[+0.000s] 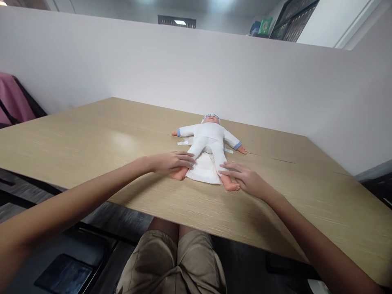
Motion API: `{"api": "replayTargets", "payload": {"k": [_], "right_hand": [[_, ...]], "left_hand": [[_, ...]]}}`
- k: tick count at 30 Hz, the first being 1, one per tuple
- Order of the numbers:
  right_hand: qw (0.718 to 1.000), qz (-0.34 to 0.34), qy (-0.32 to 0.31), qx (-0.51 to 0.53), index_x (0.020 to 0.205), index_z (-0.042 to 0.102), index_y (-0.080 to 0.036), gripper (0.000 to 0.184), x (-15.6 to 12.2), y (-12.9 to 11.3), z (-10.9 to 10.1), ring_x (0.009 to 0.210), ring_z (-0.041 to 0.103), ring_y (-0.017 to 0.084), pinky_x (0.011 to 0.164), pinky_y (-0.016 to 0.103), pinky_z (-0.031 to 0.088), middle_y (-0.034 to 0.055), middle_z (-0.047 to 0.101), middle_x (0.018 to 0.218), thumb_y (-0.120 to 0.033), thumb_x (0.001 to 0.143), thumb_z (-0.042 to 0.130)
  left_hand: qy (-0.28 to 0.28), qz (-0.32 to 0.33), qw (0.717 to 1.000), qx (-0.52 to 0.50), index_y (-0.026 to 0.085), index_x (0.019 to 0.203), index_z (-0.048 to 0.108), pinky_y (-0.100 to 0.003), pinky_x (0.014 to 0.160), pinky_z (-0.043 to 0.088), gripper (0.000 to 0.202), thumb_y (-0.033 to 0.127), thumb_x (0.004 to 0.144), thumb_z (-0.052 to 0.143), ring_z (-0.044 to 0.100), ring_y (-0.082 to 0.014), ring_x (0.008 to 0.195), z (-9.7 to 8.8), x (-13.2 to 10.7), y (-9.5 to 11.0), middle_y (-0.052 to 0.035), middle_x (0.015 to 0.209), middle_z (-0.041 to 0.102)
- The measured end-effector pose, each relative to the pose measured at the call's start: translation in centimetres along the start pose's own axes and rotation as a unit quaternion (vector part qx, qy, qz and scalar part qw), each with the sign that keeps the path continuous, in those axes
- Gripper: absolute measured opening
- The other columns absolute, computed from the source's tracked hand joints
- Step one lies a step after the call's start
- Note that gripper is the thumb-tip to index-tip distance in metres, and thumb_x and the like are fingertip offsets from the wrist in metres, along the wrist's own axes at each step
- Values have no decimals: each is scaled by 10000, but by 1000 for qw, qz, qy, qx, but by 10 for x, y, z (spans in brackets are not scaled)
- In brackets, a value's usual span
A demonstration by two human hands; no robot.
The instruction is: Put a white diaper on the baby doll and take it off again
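A baby doll (210, 132) in a white suit with blue cuffs and a white cap lies on its back, arms spread and feet toward me. Beneath its hips and between its legs is an unfolded white diaper (203, 169), its tabs showing at both sides of the waist. My left hand (171, 162), fingers stretched out, rests against the doll's lower leg on the left. On the other side my right hand (245, 176) touches the other lower leg above the foot, its fingers extended and slightly apart. Neither hand is wrapped around a leg.
The wooden table (92, 134) reaches back to a white partition wall (153, 69). A pink cloth (15, 98) hangs on a chair at the far left. Below the table's front edge, a dark flat device (65, 273) lies on a seat at the lower left, beside my knees.
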State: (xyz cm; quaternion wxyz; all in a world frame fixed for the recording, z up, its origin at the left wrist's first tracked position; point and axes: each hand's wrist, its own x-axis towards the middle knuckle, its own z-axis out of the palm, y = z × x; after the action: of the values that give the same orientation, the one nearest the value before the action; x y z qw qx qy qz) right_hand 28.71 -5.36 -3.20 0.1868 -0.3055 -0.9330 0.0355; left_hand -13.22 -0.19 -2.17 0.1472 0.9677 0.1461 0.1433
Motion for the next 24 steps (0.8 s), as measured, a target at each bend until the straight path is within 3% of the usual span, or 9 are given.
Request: {"api": "replayTargets", "payload": {"k": [4,7,10,13,16,20,24], "right_hand": [[999,38,9,26,1461,738,-332,489,5,-14,-4,1455,664,287,1283,610,486,63,730,1534,-172,1087,468],[997,70,22,-36,1516,668,-264,444,10,-39,7,1458,635,368,1295,679,426,144,712,1528,-423,1109,593],[989,90,44,-110,1497,669,-214,565,14,-59,24,1440,606,445,1254,700,434,217,692,1502,-537,1035,703],[981,109,74,-142,1385,735,-214,366,18,-65,36,1365,642,432,1142,625,518,216,721,1425,-323,1051,632],[978,136,104,-120,1234,776,-249,291,25,-54,33,1166,722,368,993,515,561,160,789,1253,-215,1062,543],[971,195,136,-16,1085,747,-247,248,44,-26,15,888,717,296,811,408,550,96,793,967,-320,1107,511],[957,218,182,53,1044,721,-234,278,73,7,-4,922,704,286,873,405,539,88,776,1006,-425,1097,525]], "left_hand": [[13,-44,998,38,224,1348,734,-511,1290,413,318,360,1111,571,520,-354,1557,4,7,18,-126,1504,717],[23,-92,991,99,188,1286,694,-545,1191,474,479,563,991,736,554,-421,1450,13,12,26,-187,1475,691],[35,-115,984,132,178,1278,660,-550,1112,509,482,432,896,808,557,-443,1383,23,17,28,-202,1453,680],[57,-125,984,113,198,1169,654,-532,1101,502,269,265,914,712,567,-410,1328,26,21,28,-155,1322,723],[96,-161,982,40,209,1100,633,-487,1049,508,112,260,1029,562,603,-358,1236,19,27,27,-117,1151,739],[154,-224,959,-77,220,1085,606,-396,856,499,230,410,1116,479,647,-263,946,-2,46,12,-62,1003,718],[217,-217,944,-124,210,960,588,-358,826,455,298,465,1089,503,603,-232,908,-26,79,-23,-45,967,679]]}}
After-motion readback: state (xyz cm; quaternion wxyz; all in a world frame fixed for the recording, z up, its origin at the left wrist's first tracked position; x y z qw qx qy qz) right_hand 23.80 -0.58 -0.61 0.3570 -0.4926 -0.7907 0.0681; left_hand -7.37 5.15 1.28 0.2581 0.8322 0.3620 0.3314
